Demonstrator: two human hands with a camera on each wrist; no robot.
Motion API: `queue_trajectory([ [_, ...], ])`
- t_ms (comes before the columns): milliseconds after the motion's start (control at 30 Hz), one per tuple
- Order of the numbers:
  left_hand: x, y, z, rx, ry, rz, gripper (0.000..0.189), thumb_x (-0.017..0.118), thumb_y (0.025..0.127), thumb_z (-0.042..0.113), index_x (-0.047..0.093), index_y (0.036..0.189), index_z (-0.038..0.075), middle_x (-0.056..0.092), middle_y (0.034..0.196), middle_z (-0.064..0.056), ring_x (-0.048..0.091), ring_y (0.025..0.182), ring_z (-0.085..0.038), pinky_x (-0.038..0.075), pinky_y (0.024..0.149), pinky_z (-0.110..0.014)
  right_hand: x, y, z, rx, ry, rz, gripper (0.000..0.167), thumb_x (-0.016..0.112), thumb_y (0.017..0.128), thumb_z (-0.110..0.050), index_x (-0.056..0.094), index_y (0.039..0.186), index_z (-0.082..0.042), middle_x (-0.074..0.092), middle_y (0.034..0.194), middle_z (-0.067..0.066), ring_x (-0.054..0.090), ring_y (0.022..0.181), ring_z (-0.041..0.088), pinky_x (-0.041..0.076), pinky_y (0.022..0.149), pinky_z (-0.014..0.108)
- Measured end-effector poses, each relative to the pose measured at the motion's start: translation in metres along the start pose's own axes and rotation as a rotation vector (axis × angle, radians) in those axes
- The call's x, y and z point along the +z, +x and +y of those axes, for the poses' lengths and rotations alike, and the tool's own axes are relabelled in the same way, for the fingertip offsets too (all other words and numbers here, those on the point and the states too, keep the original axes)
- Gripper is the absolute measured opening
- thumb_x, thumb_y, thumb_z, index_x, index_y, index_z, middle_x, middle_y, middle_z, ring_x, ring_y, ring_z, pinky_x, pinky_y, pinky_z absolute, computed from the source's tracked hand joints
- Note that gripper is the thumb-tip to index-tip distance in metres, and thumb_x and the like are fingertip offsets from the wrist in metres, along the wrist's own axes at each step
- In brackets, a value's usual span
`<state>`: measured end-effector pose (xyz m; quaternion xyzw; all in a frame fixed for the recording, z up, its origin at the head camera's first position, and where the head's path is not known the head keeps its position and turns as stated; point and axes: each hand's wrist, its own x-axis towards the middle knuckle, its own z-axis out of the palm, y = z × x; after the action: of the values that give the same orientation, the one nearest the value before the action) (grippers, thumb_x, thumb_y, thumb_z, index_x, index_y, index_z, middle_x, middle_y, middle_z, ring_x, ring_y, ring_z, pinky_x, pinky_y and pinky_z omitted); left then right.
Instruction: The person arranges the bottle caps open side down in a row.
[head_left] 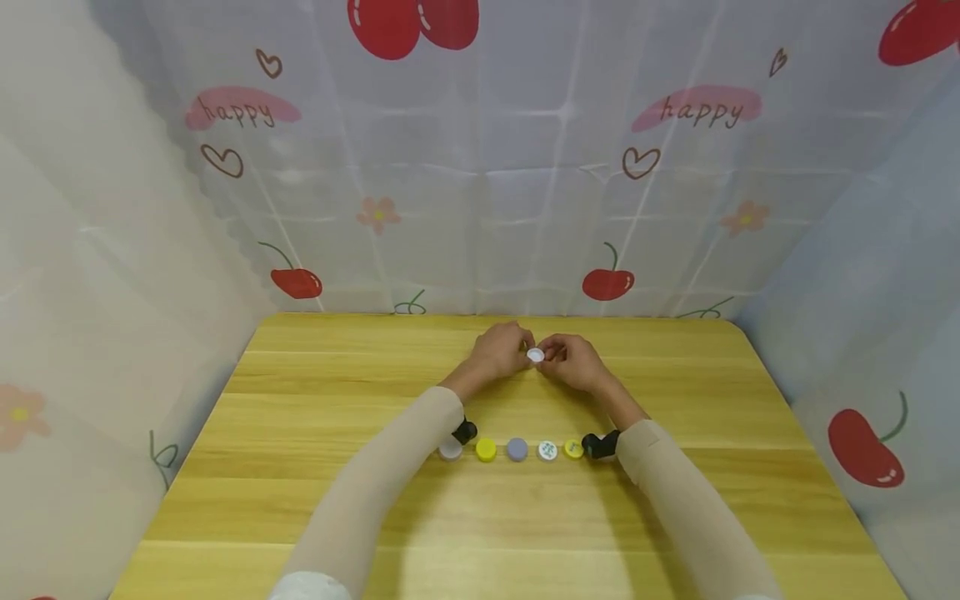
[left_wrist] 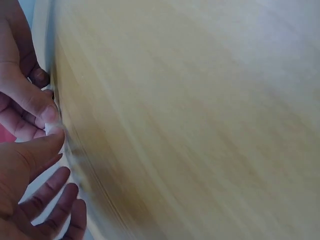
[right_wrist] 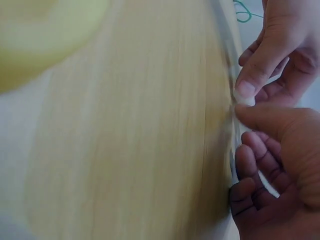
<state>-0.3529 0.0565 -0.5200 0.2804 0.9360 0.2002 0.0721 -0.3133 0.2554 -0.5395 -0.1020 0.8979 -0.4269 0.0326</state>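
Over the far half of the table, both hands meet at a small white round cap (head_left: 536, 355) with a raised rim. My left hand (head_left: 501, 350) pinches its left edge, and my right hand (head_left: 573, 362) pinches the right edge. In the left wrist view, only a sliver of the white cap (left_wrist: 52, 128) shows between the thumbs; the fingers hide the rest. Seen from the right wrist, the same white cap (right_wrist: 245, 100) sits between the two thumb tips, while the other fingers of my right hand (right_wrist: 275, 170) are loosely bent below.
Nearer me a row of round pieces lies on the wooden table (head_left: 525, 525): plain white (head_left: 450, 449), yellow (head_left: 486, 451), grey-purple (head_left: 517, 450), patterned white (head_left: 547, 451) and patterned yellow (head_left: 573, 449). Black wrist cameras (head_left: 600, 446) overlap the row's ends. A printed curtain (head_left: 480, 233) stands behind.
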Motion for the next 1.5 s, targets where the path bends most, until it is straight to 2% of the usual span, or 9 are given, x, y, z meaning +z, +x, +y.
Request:
queue_trajectory([
  [200,-0.003,-0.016,-0.016,0.093,-0.275,0.006,0.022,0.079,0.1,0.031,0.079,0.118,0.018,0.074,0.111,0.001,0.067,0.101,-0.015,0.058,0.092,-0.035,-0.003,-0.012,-0.001,-0.069,0.045,-0.008,0.025,0.082,0.096,-0.017,0.076,0.118,-0.008,0.072,0.102,0.011,0.061,0.084,0.019,0.052,0.076,0.027],
  [367,-0.006,-0.039,-0.019,0.17,-0.387,0.046,0.025,0.078,0.101,0.033,0.078,0.122,0.019,0.072,0.112,0.004,0.065,0.102,-0.012,0.058,0.091,-0.031,-0.007,-0.028,-0.006,-0.14,0.1,-0.014,0.024,0.083,0.097,-0.022,0.076,0.119,-0.013,0.07,0.105,0.008,0.061,0.086,0.02,0.052,0.076,0.028],
  [567,-0.004,-0.071,-0.012,0.191,-0.552,0.107,0.026,0.081,0.099,0.035,0.079,0.121,0.022,0.073,0.114,0.006,0.066,0.101,-0.01,0.059,0.086,-0.027,-0.008,-0.051,-0.018,-0.212,0.161,0.002,0.022,0.083,0.096,-0.018,0.076,0.117,-0.017,0.069,0.103,0.008,0.06,0.083,0.017,0.05,0.069,0.025],
  [767,-0.004,-0.105,-0.002,0.214,-0.695,0.179,0.024,0.082,0.098,0.033,0.079,0.121,0.027,0.074,0.115,0.006,0.067,0.101,-0.01,0.059,0.089,-0.03,-0.003,-0.078,-0.033,-0.287,0.3,0.011,0.025,0.082,0.095,-0.007,0.075,0.118,-0.013,0.067,0.102,0.01,0.058,0.079,0.015,0.049,0.065,0.025],
  [967,-0.004,-0.135,0.008,0.235,-0.794,0.236,0.022,0.083,0.097,0.029,0.08,0.119,0.029,0.076,0.113,0.005,0.068,0.1,-0.013,0.059,0.09,-0.031,0.006,-0.098,-0.049,-0.379,0.407,0.006,0.029,0.08,0.093,0.004,0.074,0.118,-0.009,0.068,0.1,0.011,0.06,0.081,0.017,0.053,0.068,0.027],
  [1100,-0.003,-0.148,0.012,0.228,-0.832,0.256,0.021,0.084,0.096,0.029,0.08,0.117,0.03,0.076,0.111,0.006,0.067,0.1,-0.014,0.058,0.09,-0.03,0.011,-0.106,-0.057,-0.408,0.441,0.0,0.03,0.079,0.091,0.007,0.073,0.116,-0.008,0.069,0.104,0.01,0.06,0.085,0.017,0.054,0.072,0.027],
  [1300,-0.002,-0.155,0.012,0.217,-0.851,0.234,0.021,0.081,0.099,0.029,0.079,0.119,0.029,0.075,0.113,0.003,0.067,0.1,-0.015,0.058,0.09,-0.031,0.014,-0.109,-0.061,-0.418,0.447,0.005,0.03,0.079,0.09,0.008,0.073,0.115,-0.008,0.069,0.106,0.01,0.06,0.087,0.016,0.054,0.075,0.027],
  [1400,-0.002,-0.155,0.009,0.208,-0.872,0.18,0.02,0.079,0.101,0.028,0.079,0.121,0.026,0.075,0.114,0.0,0.067,0.1,-0.014,0.058,0.088,-0.031,0.015,-0.109,-0.061,-0.417,0.43,0.011,0.03,0.08,0.09,0.007,0.073,0.114,-0.009,0.069,0.104,0.009,0.059,0.087,0.017,0.054,0.075,0.027],
  [1500,-0.003,-0.154,0.006,0.192,-0.924,0.096,0.018,0.076,0.103,0.025,0.079,0.119,0.018,0.076,0.113,-0.003,0.068,0.1,-0.012,0.059,0.086,-0.029,0.016,-0.11,-0.06,-0.414,0.391,0.01,0.029,0.081,0.09,0.003,0.074,0.114,-0.012,0.068,0.104,0.008,0.058,0.087,0.02,0.053,0.076,0.027],
])
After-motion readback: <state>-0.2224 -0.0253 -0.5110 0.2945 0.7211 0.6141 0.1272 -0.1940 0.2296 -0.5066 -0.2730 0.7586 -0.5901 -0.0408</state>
